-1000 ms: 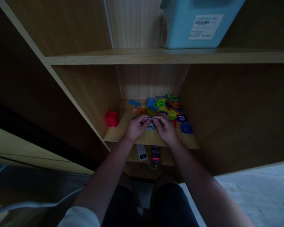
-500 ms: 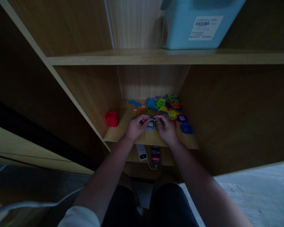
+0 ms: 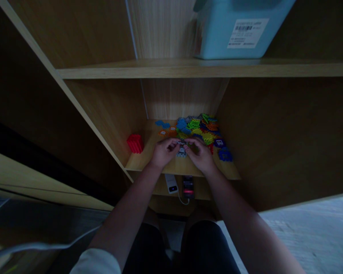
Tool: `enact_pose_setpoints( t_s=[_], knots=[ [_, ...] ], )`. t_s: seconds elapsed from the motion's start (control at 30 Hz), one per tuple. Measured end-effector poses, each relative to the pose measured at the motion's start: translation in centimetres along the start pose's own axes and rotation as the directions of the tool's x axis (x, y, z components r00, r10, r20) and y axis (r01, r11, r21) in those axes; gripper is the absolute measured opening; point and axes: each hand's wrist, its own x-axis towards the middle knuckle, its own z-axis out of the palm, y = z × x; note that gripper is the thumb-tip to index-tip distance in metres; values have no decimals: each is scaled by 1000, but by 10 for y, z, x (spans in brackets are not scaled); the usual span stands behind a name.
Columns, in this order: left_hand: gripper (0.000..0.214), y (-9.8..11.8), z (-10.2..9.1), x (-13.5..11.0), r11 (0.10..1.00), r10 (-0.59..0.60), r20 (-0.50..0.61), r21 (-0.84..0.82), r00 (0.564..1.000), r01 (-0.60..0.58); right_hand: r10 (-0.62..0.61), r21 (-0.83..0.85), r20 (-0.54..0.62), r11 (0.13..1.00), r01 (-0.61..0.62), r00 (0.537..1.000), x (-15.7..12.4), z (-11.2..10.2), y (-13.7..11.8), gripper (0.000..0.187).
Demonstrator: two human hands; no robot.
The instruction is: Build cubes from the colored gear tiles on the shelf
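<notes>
Smartphone [image 3: 188, 186], cabled to a white power bank [image 3: 171, 183]: nearer than the grey toothed piece [image 3: 181, 152]. Left hand [image 3: 163, 153] and right hand [image 3: 200, 154]: at either side of the grey toothed piece, fingertips of each pinched closed on a small plastic piece [image 3: 183, 142], colour unclear, just beyond it. Red ribbed block [image 3: 135, 144]: left of the grey toothed piece. Dark-blue pieces [image 3: 225, 155]: right of it. Multicoloured heap [image 3: 193, 124] of toothed plastic pieces: behind it.
</notes>
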Motion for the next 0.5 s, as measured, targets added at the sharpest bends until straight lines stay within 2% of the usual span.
enact_pose_setpoints(
  t_s=[0.13,0.2,0.27,0.3,0.4,0.5],
  knots=[
    [41,-5,-7,2,993,12,-6,-118,1000,-12,44,-8,-17,999,-44,999,-4,-4,6,30],
    [47,-12,-14,3,988,-23,-11,-153,1000,21,78,-33,-12,996,-78,997,-7,-9,10,32],
    [47,-22,-23,4,986,-61,70,-154,996,71,88,-58,31,995,-86,996,-10,-14,13,32],
    [52,-26,-26,4,986,-69,153,-141,986,91,85,-69,55,994,-81,995,-11,-16,15,31],
    [70,-33,-32,2,991,-67,351,-84,934,103,74,-101,102,993,-63,992,-12,-18,17,30],
    [76,-30,-30,-1,996,-77,396,-3,915,85,86,-138,127,988,-68,988,-12,-16,17,31]
  ],
)
